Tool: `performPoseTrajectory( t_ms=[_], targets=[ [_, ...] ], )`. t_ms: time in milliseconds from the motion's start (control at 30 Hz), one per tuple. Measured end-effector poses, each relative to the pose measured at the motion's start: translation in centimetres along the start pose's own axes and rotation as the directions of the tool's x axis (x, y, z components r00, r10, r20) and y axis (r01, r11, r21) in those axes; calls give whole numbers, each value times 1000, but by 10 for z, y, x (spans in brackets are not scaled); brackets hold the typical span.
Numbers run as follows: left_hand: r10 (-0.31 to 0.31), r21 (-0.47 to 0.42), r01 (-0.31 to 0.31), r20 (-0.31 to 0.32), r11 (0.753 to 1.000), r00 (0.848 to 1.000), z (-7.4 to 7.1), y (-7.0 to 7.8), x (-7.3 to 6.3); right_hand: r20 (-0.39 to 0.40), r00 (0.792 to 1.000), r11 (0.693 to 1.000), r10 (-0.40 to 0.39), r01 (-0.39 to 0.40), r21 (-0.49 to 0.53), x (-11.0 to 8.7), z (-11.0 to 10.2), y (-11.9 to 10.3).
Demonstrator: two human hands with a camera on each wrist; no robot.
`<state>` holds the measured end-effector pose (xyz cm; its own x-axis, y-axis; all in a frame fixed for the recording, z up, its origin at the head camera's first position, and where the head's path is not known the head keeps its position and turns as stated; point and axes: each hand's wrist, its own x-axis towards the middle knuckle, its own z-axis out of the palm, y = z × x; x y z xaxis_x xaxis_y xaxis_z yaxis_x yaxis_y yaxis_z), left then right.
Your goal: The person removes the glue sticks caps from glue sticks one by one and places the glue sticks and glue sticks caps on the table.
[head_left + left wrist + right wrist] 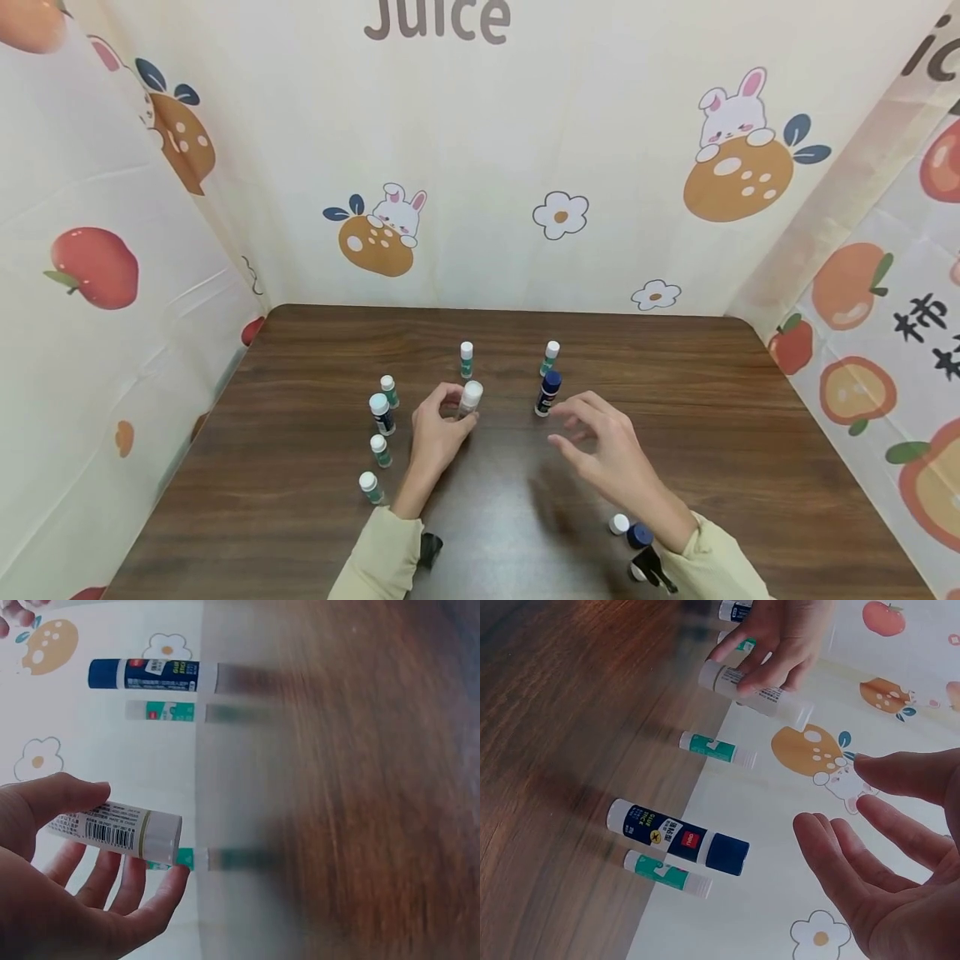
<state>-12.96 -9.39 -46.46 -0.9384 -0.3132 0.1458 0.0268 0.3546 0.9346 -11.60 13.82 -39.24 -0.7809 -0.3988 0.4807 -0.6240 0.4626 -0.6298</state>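
My left hand (pixel 437 433) grips a white-capped glue stick (pixel 470 397) between thumb and fingers. In the left wrist view that glue stick (pixel 124 829) tilts and shows a barcode on its pale label. My right hand (pixel 606 450) is apart from everything, fingers loosely spread, just right of a blue-capped glue stick (pixel 548 394). That blue-capped stick stands upright on its white base. Behind it is a small green-labelled glue stick (pixel 551 358); another small green one (pixel 467 361) stands behind my left hand.
Left of my left hand stand several white-capped sticks: a dark-labelled one (pixel 382 415) and green ones (pixel 380 451). By my right wrist are a white cap-like piece (pixel 618 524) and a blue one (pixel 640 535). A printed curtain (pixel 480 150) borders the wooden table (pixel 315 367).
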Motion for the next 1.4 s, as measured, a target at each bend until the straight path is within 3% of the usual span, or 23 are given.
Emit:
performPoseTrajectory(
  t_ms=[367, 533, 867, 1400],
  targets=[
    [72, 1, -72, 64, 997, 995, -6, 17, -16, -1, 1000, 1000, -27, 27, 5, 7, 4, -3],
    [119, 26, -121, 92, 992, 989, -7, 22, -22, 33, 999, 1000, -3, 3, -4, 8, 5, -6],
    [114, 56, -123, 141, 991, 983, -10, 31, -33, 66, 998, 1000, 7, -8, 3, 8, 9, -10],
    [170, 121, -203, 236, 972, 957, -12, 42, -40, 106, 994, 997, -18, 10, 77, 11, 17, -18]
  ],
)
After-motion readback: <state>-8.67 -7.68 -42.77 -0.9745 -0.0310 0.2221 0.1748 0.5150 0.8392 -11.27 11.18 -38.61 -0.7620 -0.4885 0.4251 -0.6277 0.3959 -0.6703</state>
